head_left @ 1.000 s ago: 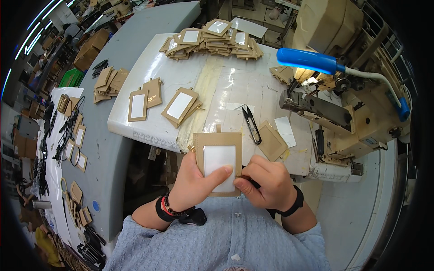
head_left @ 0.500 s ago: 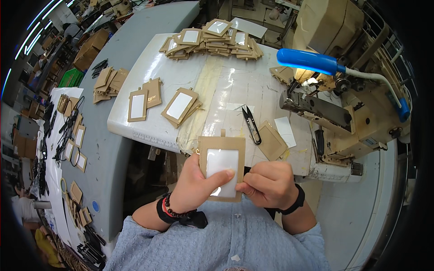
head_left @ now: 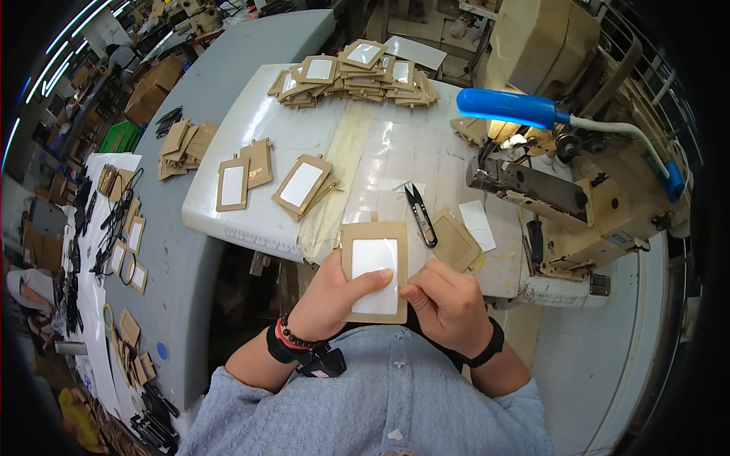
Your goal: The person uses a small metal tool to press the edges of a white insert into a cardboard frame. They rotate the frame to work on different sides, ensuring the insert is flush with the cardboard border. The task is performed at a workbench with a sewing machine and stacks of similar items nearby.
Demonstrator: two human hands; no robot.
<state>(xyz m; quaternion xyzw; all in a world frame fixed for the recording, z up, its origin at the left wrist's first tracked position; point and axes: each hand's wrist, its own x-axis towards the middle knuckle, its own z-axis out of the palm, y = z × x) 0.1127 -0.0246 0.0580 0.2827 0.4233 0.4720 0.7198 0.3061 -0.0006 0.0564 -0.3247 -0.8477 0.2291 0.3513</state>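
Brown card with a white window makes up the card holder [head_left: 374, 272], held upright just above the near edge of the work table [head_left: 251, 228] and in front of the person's chest. The left hand [head_left: 334, 296] grips it from the lower left, thumb laid across the white window; the right hand [head_left: 447, 304] pinches the lower right edge between fingertips. Both hands are closed on it. It looks light, thin and fairly stiff, likely to crease if bent, so the framed edges seem the safest place to hold, not the window. On the table beyond lie snips [head_left: 420, 215], 2 loose holders [head_left: 303, 185] and a heaped pile of holders [head_left: 357, 72]. A sewing machine [head_left: 578, 197] with a blue lamp [head_left: 508, 109] stands at the right.
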